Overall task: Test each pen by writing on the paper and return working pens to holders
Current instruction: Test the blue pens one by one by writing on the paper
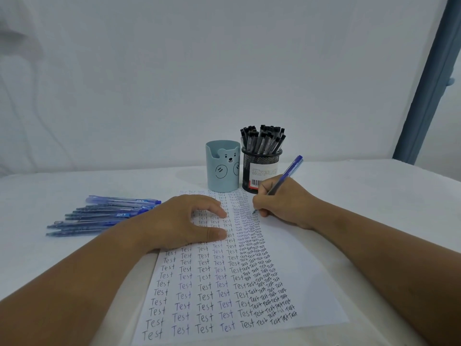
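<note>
The right hand (282, 199) is gripping a blue pen (284, 182), its tip touching the paper (294, 265), while the left hand (184, 221), open just beside it, is pressing the sheet flat; light strokes should suffice.

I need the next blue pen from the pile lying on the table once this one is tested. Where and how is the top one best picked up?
Pinch the farthest pen in the pile of blue pens around the middle of its barrel, coming from above. It lies flat, lengthwise left to right, at the far edge of the pile, so its far side is free for the fingers. The left hand, now pressing on the paper, seems closest.
</note>
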{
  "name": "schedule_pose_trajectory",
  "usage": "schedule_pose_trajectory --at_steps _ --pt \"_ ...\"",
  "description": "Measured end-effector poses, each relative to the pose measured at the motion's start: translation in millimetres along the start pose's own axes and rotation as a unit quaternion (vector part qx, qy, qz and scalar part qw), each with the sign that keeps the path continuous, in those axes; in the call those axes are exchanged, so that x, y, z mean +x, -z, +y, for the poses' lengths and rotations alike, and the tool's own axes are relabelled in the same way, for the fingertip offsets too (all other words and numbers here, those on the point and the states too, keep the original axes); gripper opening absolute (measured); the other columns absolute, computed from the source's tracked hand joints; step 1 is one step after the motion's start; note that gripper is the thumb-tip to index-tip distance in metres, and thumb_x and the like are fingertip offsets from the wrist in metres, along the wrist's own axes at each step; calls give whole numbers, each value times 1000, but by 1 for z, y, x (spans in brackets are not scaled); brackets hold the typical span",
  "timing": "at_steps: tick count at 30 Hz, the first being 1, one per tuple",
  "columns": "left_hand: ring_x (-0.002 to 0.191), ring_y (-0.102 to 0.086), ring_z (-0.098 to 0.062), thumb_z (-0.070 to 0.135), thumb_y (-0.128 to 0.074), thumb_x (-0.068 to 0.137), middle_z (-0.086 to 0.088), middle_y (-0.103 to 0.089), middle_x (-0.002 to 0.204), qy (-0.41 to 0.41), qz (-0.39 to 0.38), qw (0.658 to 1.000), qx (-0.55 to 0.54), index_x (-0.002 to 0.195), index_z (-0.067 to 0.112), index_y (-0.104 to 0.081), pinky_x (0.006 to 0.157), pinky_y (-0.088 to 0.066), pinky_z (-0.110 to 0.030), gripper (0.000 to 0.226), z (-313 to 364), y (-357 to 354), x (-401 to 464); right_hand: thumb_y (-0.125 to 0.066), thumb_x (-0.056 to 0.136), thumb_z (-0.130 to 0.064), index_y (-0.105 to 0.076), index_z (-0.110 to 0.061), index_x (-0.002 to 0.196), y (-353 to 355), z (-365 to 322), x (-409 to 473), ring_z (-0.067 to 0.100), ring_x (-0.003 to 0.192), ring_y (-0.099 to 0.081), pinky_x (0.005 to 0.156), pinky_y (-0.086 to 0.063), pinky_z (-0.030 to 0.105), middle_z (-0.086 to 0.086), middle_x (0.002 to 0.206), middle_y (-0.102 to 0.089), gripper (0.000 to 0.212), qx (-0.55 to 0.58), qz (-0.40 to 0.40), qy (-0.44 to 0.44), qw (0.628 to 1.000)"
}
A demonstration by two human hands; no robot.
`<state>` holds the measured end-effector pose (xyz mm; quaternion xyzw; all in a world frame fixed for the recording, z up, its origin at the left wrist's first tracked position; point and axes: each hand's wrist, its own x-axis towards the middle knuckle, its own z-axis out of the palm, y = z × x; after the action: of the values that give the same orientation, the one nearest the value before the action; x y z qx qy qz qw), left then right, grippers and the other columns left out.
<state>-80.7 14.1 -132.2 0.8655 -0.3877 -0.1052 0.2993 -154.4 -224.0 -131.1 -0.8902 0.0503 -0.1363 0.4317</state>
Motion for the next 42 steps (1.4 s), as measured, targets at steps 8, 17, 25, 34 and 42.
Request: schedule_pose_trajectory --at_steps 8,17,25,34,42 --pt "124 -40 12 55 -79 73 36 -48 138 5 -4 1000 0 111 49 -69 98 -26 -11 40 0 0 -2 -70 80 -12 -63 -15 61 -1 0 -1 7 60 -60 68 -52 28 4 64 -72 21 0 4 -1 1000" --pt "131 -40 7 57 -79 71 36 -48 139 9 -5 1000 -5 111 50 -69 102 -25 -15 41 0 0 -1 -68 79 -12 -59 -19 53 -1 -1 -2 15 60 -54 65 -48 36 5 60 -68 29 8 12 1 1000" --pt "131 -39 8 57 -78 71 35 -47 139 8 -4 1000 2 111 50 -68 101 -25 -13 42 0 0 -2 -68 77 -15 -57 -19 53 -2 0 -2 21 61 -53 64 -47 40 4 58 -66 27 3 11 6 1000" --pt "131 -39 8 57 -79 72 36 -47 138 6 -7 1000 -2 111 51 -68 102 -25 -15 41 -1 -1 -1 -67 77 -13 -57 -17 54 -1 0 -1 19 59 -50 61 -44 37 3 57 -65 25 -7 8 8 1000" --pt "131 -39 9 60 -78 69 37 -48 138 1 -4 1000 0 110 52 -68 103 -26 -16 42 -3 0 -1 -67 79 -11 -55 -17 56 -1 2 0 12 58 -55 65 -50 33 -1 55 -63 27 -13 23 17 1000"
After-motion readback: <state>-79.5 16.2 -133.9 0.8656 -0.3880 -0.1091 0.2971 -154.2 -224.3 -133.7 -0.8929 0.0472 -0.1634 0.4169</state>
